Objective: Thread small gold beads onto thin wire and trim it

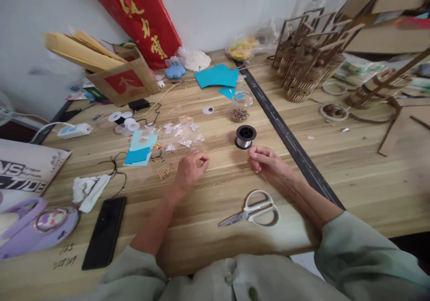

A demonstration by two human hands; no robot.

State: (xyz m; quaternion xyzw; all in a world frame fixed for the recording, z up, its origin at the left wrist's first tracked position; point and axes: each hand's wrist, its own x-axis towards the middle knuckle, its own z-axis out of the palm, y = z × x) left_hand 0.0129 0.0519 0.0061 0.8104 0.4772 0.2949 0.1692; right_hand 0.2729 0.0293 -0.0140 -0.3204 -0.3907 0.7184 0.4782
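The right hand (265, 161) is closing thumb against fingertips beside the black spool (245, 137); whether it is pinching anything is too small to tell. The left hand (191, 170) is curling, its thumb and fingertips close together above the wood, and whether they are meeting or holding something cannot be told.

The spool, round and flanged and wound with pale, shiny strand, is standing just beyond the right fingertips. A thin gold chain (214, 185) is lying on the near side between the hands, and small gold beads (165, 173) are clustering just left of the left hand. Metal-bladed scissors (250, 211) with pale looped handles are lying nearer, blades pointing left.

Pale, striped wood grain is stretching between the hands and from the scissors left toward a flat black phone (104, 233). The tabletop's near edge (285, 252) is running close to the person's shirt (231, 278). Right of the spool, a dark strip (289, 135) is crossing the tabletop diagonally. Farther off, a clear, rounded jar (241, 106) is holding multicoloured beads (239, 114), with blue sheets (217, 76) lying beyond.
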